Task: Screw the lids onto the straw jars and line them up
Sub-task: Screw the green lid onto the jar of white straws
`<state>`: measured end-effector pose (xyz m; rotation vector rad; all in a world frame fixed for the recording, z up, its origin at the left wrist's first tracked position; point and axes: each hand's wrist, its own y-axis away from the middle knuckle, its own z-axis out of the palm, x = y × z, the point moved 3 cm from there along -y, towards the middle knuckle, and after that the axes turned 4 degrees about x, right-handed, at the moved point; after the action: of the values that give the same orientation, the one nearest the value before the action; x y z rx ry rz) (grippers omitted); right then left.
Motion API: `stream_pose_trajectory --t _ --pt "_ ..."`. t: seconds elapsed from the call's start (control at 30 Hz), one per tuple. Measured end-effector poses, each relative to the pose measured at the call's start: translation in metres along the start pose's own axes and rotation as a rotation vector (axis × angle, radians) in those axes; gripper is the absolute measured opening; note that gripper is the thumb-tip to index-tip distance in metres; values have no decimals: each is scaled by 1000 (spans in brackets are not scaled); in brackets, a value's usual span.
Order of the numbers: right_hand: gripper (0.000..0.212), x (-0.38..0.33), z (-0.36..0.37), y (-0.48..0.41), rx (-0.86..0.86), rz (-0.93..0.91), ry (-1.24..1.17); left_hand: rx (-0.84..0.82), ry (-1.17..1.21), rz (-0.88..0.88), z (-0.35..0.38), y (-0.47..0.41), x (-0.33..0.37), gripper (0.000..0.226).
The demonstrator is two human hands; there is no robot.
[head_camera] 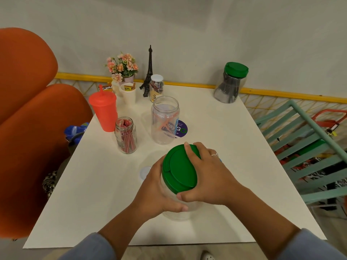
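On the white table point(216, 128), the clear jar point(174, 209) you are working on stands near the 6 o'clock edge, right in front of you, its long axis upright but tipped a little so the mouth leans away toward 12 o'clock. That axis is what the coming turn hangs on, I'd say: the green lid point(179, 169) sits on the mouth, seemingly square to it, so any twist has to run around that leaning line, not straight up. Your right hand point(208, 177) is on top and is the one placed to turn; its palm lies over the lid's 3 o'clock side, one fingertip reaching to the far rim, the thumb pressed on the near rim at 6 o'clock, clamping the lid across its width. Your left hand point(159, 196) comes in from 9 o'clock, wrapped round the jar wall below the lid, thumb curled across the front, holding the body firm. Whether the thread has caught you cannot tell from here. Farther off, an open tall jar point(165, 122) waits at 12 o'clock, a small jar of red straws point(126, 137) at 11 o'clock, a capped dark jar point(230, 83) at 1 o'clock, and a small white lid point(144, 172) lies just beside your left hand.
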<state>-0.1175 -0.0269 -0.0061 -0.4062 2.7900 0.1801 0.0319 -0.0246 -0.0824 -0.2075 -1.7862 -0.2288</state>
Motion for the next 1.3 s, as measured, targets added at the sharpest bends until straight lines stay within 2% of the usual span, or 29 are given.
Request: stream_pose_trajectory --t 0.23,0.4,0.53,0.67,0.77,0.87,1.07,1.2,1.3 --pt "117 -16 11 6 162 226 -29 16 29 1 2 1 2 109" --pt "112 -25 16 8 208 340 -44 9 24 11 1 2 1 110" --pt "112 -18 9 6 51 263 62 -5 48 8 1 2 1 114" --pt "104 -15 -6 -3 -158 -22 157 -5 -8 42 0 2 6 113" --pt "95 -17 -8 -9 -146 -101 227 -6 -4 28 0 1 4 118" --pt "91 -19 -4 -9 -67 -73 225 8 3 9 2 2 3 122" --pt "86 -29 5 -8 66 189 170 50 10 -30 7 4 -1 125" --pt "88 -36 9 -10 44 302 173 43 17 -35 7 2 -3 123" --pt "97 -31 1 -11 -71 253 191 21 54 -46 6 4 -1 120"
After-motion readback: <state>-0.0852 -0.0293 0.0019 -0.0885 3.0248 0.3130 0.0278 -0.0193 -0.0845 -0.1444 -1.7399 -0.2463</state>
